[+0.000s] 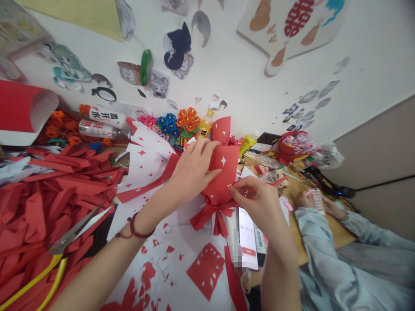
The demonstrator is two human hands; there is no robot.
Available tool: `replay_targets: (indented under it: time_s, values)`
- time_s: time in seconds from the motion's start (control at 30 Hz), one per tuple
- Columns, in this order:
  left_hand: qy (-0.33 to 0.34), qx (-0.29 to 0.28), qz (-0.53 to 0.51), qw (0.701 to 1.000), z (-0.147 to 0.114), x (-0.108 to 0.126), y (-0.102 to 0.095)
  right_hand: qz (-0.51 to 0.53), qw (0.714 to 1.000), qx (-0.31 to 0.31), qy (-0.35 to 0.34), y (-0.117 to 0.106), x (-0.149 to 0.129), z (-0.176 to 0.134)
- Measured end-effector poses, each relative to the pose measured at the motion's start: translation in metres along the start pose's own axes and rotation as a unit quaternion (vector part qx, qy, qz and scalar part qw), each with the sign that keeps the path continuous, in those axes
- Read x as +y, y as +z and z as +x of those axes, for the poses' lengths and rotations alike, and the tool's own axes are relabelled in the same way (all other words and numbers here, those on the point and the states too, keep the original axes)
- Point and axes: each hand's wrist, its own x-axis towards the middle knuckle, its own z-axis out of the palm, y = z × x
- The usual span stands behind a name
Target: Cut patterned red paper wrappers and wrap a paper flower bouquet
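A bouquet wrapped in red paper [227, 168] with white star-shaped cutouts stands in front of me, a red bow [215, 216] tied round its base. My left hand [191, 168] is curved over its left side, thumb on the front and fingers at the upper edge. On the right side, my right hand [254, 194] pinches the edge of the wrap between thumb and fingertips. What lies inside the bouquet is mostly hidden. White paper with red stars [145, 157] spreads to the left behind my left hand.
Yellow-handled scissors [60, 255] lie on a heap of folded red paper strips [65, 190]. A phone [248, 242] rests right of a cut red paper square [207, 268]. Bottles [102, 129] and craft flowers [188, 121] line the wall. At right, another person's hands [306, 199] hold something colourful.
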Motion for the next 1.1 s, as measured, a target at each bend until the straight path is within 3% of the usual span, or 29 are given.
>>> replay_targets:
  time_s: [0.73,0.97,1.1]
  values:
    - [0.011,-0.002,0.001,1.0,-0.003,0.003,-0.005,-0.081,0.996,0.019,0.03,0.003,-0.004,0.0]
    - [0.009,0.001,-0.003,1.0,-0.004,0.003,-0.006,-0.054,0.998,0.021,0.029,-0.003,-0.006,-0.005]
    - [0.006,0.0,-0.01,1.0,-0.005,0.0,-0.004,0.038,0.998,0.046,0.021,-0.003,0.007,-0.012]
